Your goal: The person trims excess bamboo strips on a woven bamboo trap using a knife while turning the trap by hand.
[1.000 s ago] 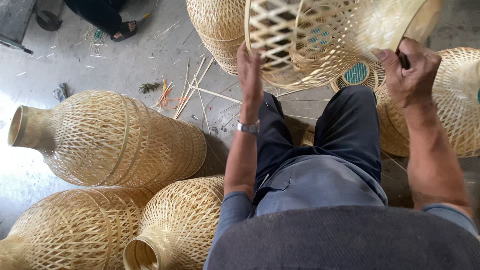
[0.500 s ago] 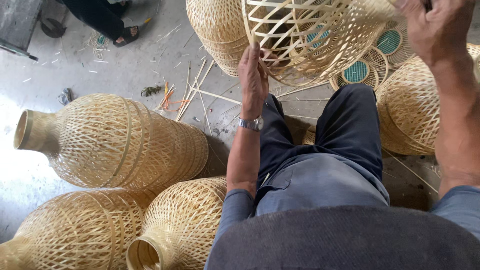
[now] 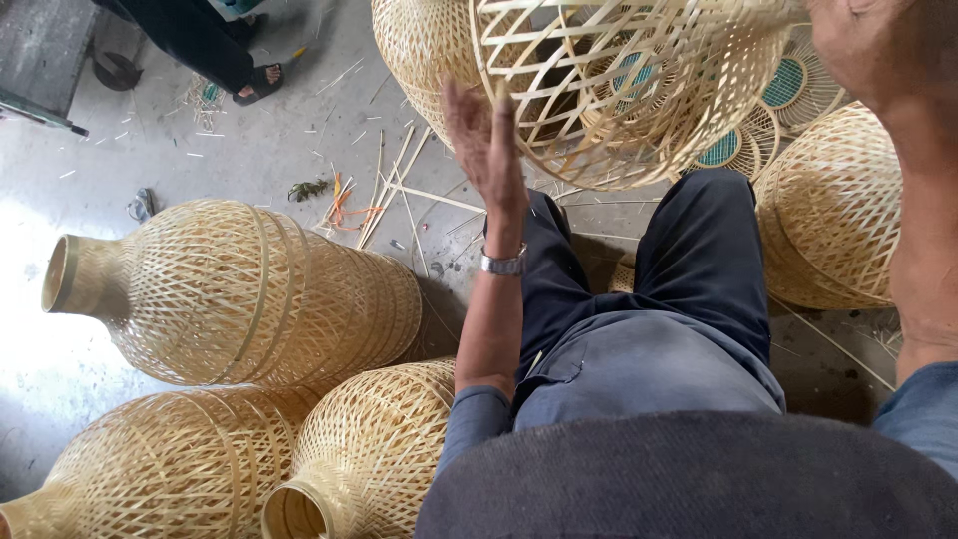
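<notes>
Grey concrete floor (image 3: pixel 249 130) lying strewn with bamboo strips (image 3: pixel 399 195), three woven vase-shaped baskets (image 3: pixel 249 294) resting at left, left hand (image 3: pixel 486 145) spreading open against open-weave bamboo frame (image 3: pixel 619 90) above knees, right hand (image 3: pixel 858 45) reaching its rim, grip unclear.

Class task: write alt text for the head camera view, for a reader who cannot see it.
Seen from above, a seated person's left hand rests flat against an open-weave bamboo frame held over the knees, with the right hand at its upper edge. Three finished vase-shaped woven bamboo shades lie on the concrete floor to the left, among loose bamboo strips.
</notes>
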